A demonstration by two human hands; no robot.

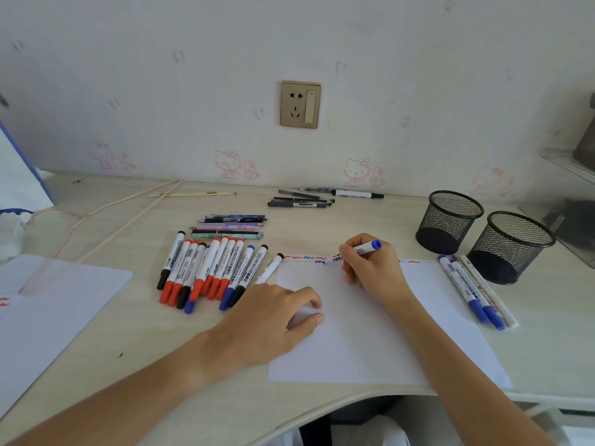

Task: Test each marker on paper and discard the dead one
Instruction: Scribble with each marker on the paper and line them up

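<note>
Paper, the white sheet [370,333] on the pale surface [161,365], could slide if the flat, relaxed left hand [273,313] lifts. Right hand [370,268], its grip closed round the blue-capped white marker [357,251] at the top edge, might smear wet squiggles.

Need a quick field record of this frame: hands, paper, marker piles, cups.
right hand: grips blue marker, tip at paper's far edge
left hand: rests on paper, fingers loosely curled
scribbles: red and blue, along far edge
marker pile: left of paper, red, blue, black
side markers: right of paper
mesh cups: two, upright, far right
</note>
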